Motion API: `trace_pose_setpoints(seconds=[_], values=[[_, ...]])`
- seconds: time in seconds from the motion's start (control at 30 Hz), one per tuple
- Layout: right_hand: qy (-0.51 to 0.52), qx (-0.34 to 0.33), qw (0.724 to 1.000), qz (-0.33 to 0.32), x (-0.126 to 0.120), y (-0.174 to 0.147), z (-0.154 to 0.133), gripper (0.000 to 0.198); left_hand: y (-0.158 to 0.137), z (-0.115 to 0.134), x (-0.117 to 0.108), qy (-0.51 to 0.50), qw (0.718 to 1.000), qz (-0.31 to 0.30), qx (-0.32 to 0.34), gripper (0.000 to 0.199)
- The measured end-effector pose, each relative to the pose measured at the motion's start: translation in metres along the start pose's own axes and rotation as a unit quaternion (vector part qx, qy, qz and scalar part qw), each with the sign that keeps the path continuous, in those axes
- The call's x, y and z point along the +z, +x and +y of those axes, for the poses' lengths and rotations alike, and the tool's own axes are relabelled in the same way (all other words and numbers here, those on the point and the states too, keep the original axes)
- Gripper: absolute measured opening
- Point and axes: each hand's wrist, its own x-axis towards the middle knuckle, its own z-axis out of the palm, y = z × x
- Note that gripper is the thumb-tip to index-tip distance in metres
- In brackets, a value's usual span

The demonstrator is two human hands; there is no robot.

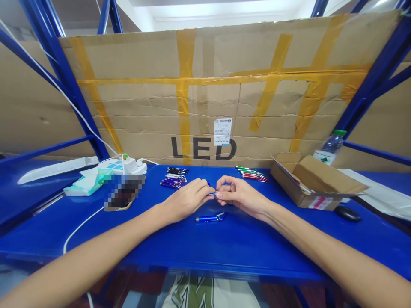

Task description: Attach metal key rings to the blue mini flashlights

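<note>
Over the middle of the blue table, my left hand (188,200) is closed on a small blue keychain flashlight (212,194), mostly hidden by the fingers. My right hand (240,196) pinches the end of the same flashlight between thumb and fingertips. Just nearer to me lies another blue keychain flashlight (208,218), its clip pointing right. Beyond my left hand are purple flashlights (170,184), a silver one (173,176) and black ones (176,170). Red flashlights (252,176) and green flashlights (245,169) lie in a group beyond my right hand.
An open cardboard box (321,199) stands right, with a black mouse (347,213) and a green-capped bottle (332,145) by it. At left are a phone (125,194), a tissue pack (90,182), a power strip (135,166) and a white cable. Taped cardboard (150,111) forms the back.
</note>
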Motion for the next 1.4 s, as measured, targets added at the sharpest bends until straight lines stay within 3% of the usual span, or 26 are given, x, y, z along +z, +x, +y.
trace_pose_setpoints(seconds=[0.1, 0.2, 0.3, 0.37, 0.47, 0.53, 0.57, 0.63, 0.73, 0.8, 0.87, 0.93, 1.0, 1.1, 1.17, 1.3, 1.37, 1.4], values=[[-0.016, -0.014, 1.0, -0.004, 0.001, 0.001, 0.002, 0.043, 0.001, 0.002, -0.001, -0.035, 0.999, 0.005, -0.027, 0.034], [-0.156, -0.122, 0.98, 0.037, 0.004, 0.001, 0.004, 0.031, 0.004, 0.004, 0.001, -0.147, 0.981, 0.016, -0.125, 0.029], [-0.332, -0.216, 0.915, 0.072, 0.001, -0.001, 0.006, 0.019, 0.008, 0.005, 0.004, -0.271, 0.932, 0.007, -0.241, 0.028], [-0.435, -0.262, 0.859, 0.062, -0.004, -0.003, 0.008, 0.016, 0.01, 0.004, 0.006, -0.32, 0.905, -0.007, -0.28, 0.03], [-0.535, -0.32, 0.781, 0.039, -0.01, -0.006, 0.01, 0.02, 0.011, 0.005, 0.007, -0.337, 0.896, -0.026, -0.288, 0.029], [-0.558, -0.334, 0.759, 0.03, -0.011, -0.008, 0.01, 0.023, 0.009, 0.007, 0.006, -0.321, 0.906, -0.028, -0.273, 0.026], [-0.556, -0.33, 0.762, 0.028, -0.01, -0.008, 0.01, 0.024, 0.008, 0.008, 0.005, -0.304, 0.917, -0.026, -0.258, 0.024], [-0.522, -0.291, 0.801, 0.026, -0.007, -0.008, 0.008, 0.026, 0.005, 0.01, 0.003, -0.254, 0.944, -0.021, -0.211, 0.022], [-0.384, -0.17, 0.907, 0.016, -0.002, -0.005, 0.004, 0.029, 0.002, 0.009, 0.001, -0.169, 0.978, -0.025, -0.122, 0.023], [-0.258, -0.088, 0.962, -0.009, 0.0, -0.003, 0.001, 0.036, 0.001, 0.007, 0.0, -0.116, 0.99, -0.031, -0.073, 0.027], [-0.152, -0.026, 0.987, -0.037, 0.0, -0.001, 0.0, 0.044, 0.001, 0.005, 0.0, -0.074, 0.996, -0.029, -0.037, 0.031], [-0.098, 0.009, 0.994, -0.052, -0.001, 0.0, 0.0, 0.047, 0.0, 0.004, 0.002, -0.055, 0.998, -0.021, -0.021, 0.032], [-0.1, -0.009, 0.994, -0.035, 0.0, 0.002, 0.002, 0.048, 0.0, 0.003, 0.004, -0.066, 0.997, -0.012, -0.035, 0.029], [-0.191, -0.107, 0.975, 0.028, 0.001, 0.002, 0.007, 0.04, 0.001, 0.002, 0.007, -0.133, 0.985, 0.005, -0.109, 0.023], [-0.31, -0.178, 0.932, 0.055, 0.0, 0.0, 0.009, 0.03, 0.003, 0.003, 0.009, -0.185, 0.968, 0.008, -0.168, 0.021], [-0.533, -0.287, 0.795, 0.037, -0.006, -0.005, 0.011, 0.026, 0.005, 0.005, 0.01, -0.248, 0.939, -0.013, -0.237, 0.02], [-0.558, -0.295, 0.775, 0.024, -0.007, -0.007, 0.01, 0.028, 0.005, 0.006, 0.01, -0.248, 0.94, -0.019, -0.235, 0.02], [-0.547, -0.284, 0.787, 0.018, -0.007, -0.007, 0.009, 0.03, 0.004, 0.006, 0.01, -0.239, 0.945, -0.02, -0.222, 0.019]])
